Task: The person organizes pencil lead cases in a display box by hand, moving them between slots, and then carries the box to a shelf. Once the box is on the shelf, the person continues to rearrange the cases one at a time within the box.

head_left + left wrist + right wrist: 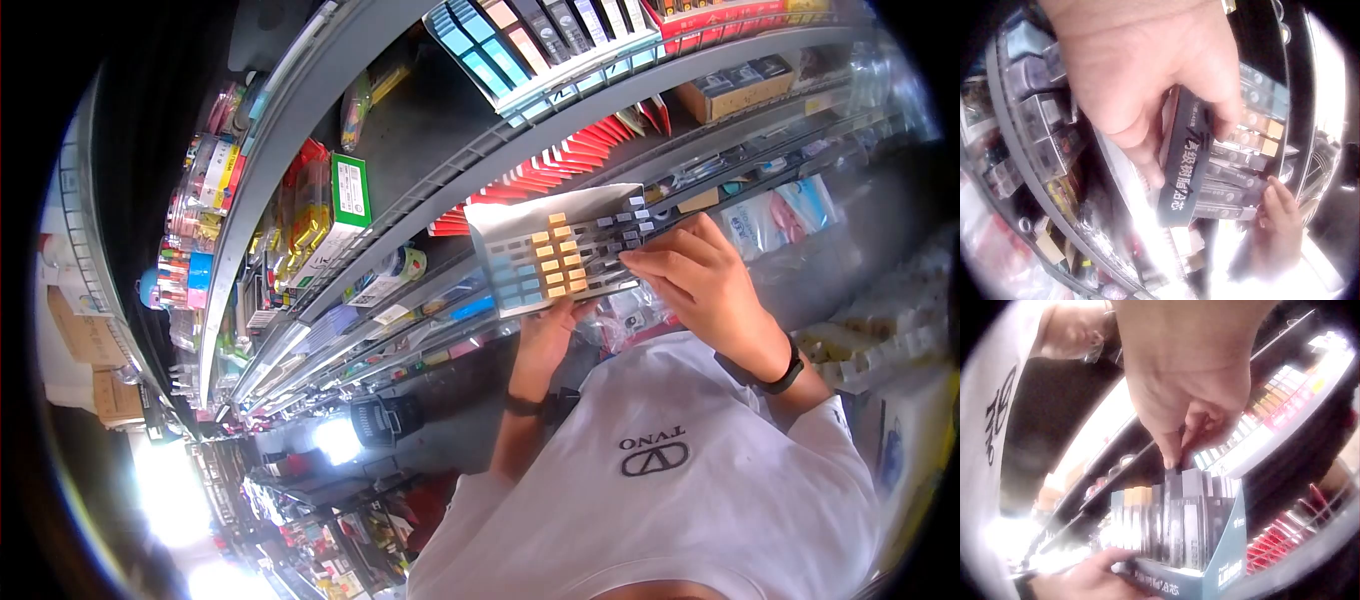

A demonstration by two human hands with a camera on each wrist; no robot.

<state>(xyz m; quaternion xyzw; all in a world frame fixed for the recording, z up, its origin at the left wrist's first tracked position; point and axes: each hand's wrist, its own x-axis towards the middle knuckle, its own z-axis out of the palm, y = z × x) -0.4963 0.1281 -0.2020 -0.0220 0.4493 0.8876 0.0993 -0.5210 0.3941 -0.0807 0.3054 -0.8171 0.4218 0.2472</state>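
A display box (pixel 490 222) of pencil lead tubes is held up in front of the person's chest, its tubes in rows with blue, yellow and dark grey caps. My left hand (pixel 548 325) grips its near edge; in the left wrist view the thumb and fingers of that hand (pixel 1154 81) clasp the box's dark printed front wall (pixel 1180 172). Above the dark-capped end, my right hand (pixel 705 280) reaches in. The right wrist view has the right hand (pixel 1191 394) pinching the top of a dark-capped pencil lead tube (pixel 1173 487) that stands among the others.
Behind the box runs a wire-edged shelf (pixel 450 165) with red packets (pixel 555 165) and a white tray of boxed goods (pixel 580 75). A green-ended carton (pixel 350 190) sits farther left. Bagged goods (pixel 780 215) lie at the right.
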